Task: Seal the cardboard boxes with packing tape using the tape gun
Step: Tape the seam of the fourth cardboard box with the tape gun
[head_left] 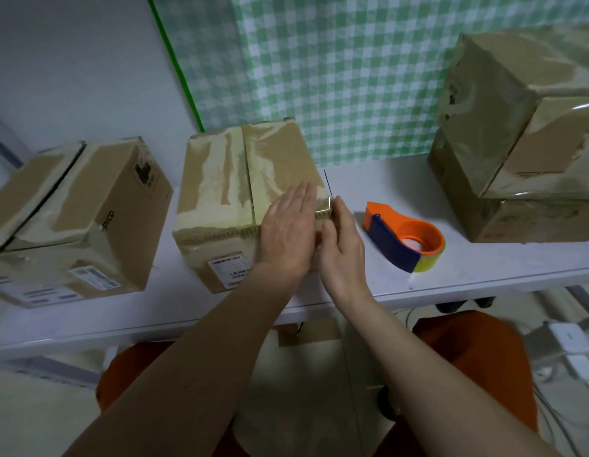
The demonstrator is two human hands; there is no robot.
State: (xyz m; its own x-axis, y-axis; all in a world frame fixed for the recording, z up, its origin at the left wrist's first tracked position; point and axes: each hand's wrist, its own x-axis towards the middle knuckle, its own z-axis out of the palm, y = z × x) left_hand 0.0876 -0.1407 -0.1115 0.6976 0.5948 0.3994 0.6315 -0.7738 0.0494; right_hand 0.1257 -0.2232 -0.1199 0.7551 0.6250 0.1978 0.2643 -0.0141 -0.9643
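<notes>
Tape gun (406, 238), orange and navy with a yellowish roll, is lying on the white table (484, 268), just right of both hands and held by neither. Left hand (286, 230) is pressing flat, fingers straight, on the middle box (233, 192). Right hand (342, 245) is pinching tape at that box's right top edge. Box top is showing torn, pale patches.

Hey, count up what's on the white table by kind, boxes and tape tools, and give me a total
Brown cardboard boxes: 4. One at the left, one in the middle under both hands, and two stacked at the right, upper and lower.
Orange and blue plastic tape gun holding a yellowish tape roll: 1.
Total: 5.
</notes>
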